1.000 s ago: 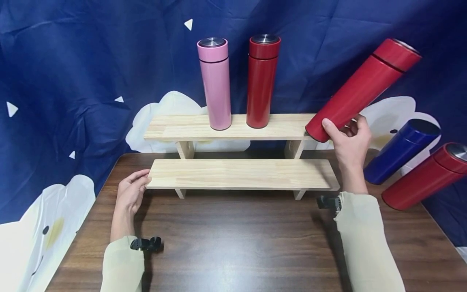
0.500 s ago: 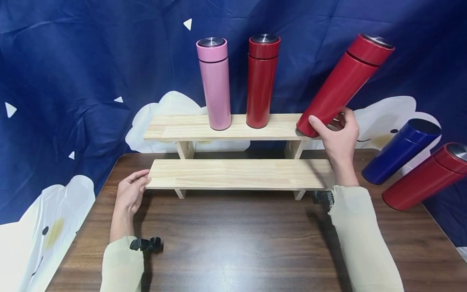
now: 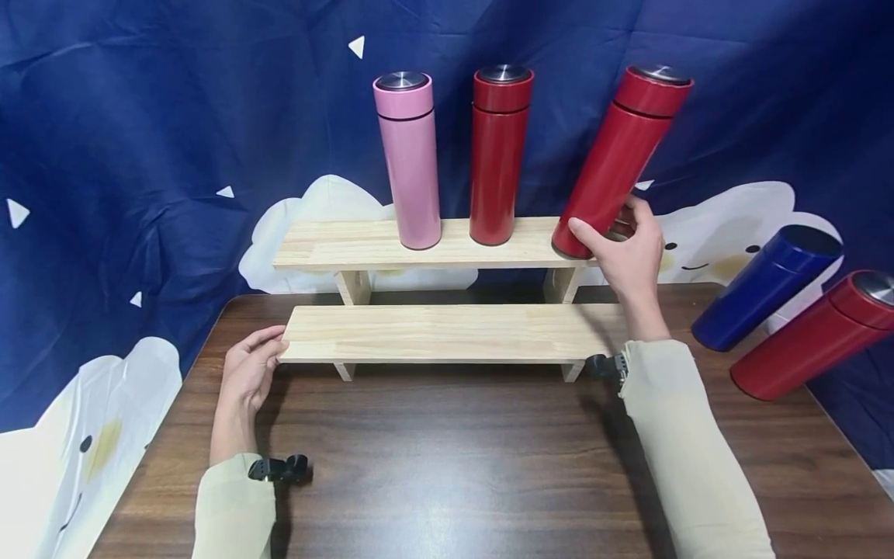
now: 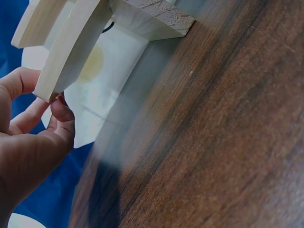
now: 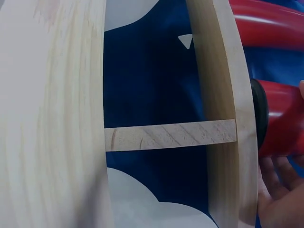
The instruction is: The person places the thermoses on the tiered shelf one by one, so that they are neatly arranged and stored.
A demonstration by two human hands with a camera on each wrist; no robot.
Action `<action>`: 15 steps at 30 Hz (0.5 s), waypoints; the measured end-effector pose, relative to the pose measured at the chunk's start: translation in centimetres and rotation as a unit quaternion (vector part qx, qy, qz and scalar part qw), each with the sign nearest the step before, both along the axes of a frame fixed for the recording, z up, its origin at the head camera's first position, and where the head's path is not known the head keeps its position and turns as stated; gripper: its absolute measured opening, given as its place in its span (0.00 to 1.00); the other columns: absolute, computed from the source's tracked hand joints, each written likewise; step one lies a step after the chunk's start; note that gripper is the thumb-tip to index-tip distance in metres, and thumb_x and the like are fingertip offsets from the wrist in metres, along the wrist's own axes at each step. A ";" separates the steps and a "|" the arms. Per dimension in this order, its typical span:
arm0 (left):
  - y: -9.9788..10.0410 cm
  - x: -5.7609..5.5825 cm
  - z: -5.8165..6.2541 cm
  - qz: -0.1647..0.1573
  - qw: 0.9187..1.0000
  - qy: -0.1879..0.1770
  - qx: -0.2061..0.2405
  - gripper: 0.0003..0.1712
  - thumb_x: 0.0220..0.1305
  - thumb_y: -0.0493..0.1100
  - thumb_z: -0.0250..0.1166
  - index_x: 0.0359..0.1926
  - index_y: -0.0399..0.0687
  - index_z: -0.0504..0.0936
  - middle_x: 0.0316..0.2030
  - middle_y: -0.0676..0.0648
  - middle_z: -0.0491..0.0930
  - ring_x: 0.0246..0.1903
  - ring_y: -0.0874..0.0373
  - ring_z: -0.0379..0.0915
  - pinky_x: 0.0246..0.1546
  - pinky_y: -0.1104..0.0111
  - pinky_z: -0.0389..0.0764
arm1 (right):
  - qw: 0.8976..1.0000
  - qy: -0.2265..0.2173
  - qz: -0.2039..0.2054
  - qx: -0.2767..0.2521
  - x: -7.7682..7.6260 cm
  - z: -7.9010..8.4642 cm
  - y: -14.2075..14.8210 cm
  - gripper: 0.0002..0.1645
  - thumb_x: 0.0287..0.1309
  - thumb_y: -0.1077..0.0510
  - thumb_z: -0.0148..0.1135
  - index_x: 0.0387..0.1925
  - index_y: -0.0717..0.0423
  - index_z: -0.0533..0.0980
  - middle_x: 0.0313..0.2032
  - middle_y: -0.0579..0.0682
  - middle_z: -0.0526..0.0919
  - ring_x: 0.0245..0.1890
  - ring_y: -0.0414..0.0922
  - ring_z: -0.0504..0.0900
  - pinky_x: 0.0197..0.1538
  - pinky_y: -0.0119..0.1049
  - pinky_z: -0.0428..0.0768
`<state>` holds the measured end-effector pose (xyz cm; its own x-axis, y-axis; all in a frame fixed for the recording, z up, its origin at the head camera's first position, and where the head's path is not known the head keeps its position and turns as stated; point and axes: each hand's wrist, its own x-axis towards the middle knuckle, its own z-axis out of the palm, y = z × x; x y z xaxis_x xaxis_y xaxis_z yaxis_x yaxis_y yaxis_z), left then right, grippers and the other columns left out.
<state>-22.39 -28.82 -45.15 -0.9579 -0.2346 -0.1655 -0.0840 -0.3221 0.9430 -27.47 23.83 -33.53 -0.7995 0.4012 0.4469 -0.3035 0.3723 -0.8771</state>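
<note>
My right hand (image 3: 632, 252) grips a red thermos (image 3: 618, 163) near its base, thumb in front. The thermos leans to the right, its bottom at the right part of the upper tier (image 3: 335, 242) of a two-tier wooden shelf. In the right wrist view, the dark base of this red thermos (image 5: 282, 118) is beside the tier's edge; whether it touches cannot be told. Left of it, a second red thermos (image 3: 499, 171) and a pink thermos (image 3: 412, 171) stand upright on the same tier. My left hand (image 3: 251, 369) pinches the left end of the lower tier (image 3: 447, 334), as the left wrist view shows.
On the right side of the brown wooden table (image 3: 433, 466) are a blue thermos (image 3: 764, 287) and another red thermos (image 3: 817, 334). A dark blue cloth (image 3: 174, 116) with white cloud shapes hangs behind the table.
My right hand has moved left along the upper tier with the red thermos, which has tipped closer to upright. The left hand stays at the lower tier's end.
</note>
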 end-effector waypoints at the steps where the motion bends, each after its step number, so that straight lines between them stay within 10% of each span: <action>1: 0.0 0.0 0.0 0.001 1.000 0.000 0.000 0.16 0.62 0.21 0.60 0.40 0.41 0.87 0.36 0.49 0.83 0.37 0.61 0.79 0.38 0.76 0.80 | 1.000 -0.002 -0.001 0.004 -0.1 0.0 0.0 0.41 0.44 0.47 0.80 0.62 0.48 0.76 0.50 0.50 0.82 0.44 0.42 0.81 0.51 0.32 0.79; 15: -0.1 0.0 0.0 -0.001 1.000 -0.004 -0.001 0.15 0.62 0.21 0.60 0.43 0.38 0.85 0.38 0.49 0.83 0.41 0.60 0.78 0.41 0.75 0.80 | 1.000 0.003 -0.005 0.029 -1.6 0.1 -1.0 0.39 0.45 0.46 0.80 0.60 0.51 0.77 0.48 0.52 0.83 0.41 0.40 0.81 0.54 0.38 0.80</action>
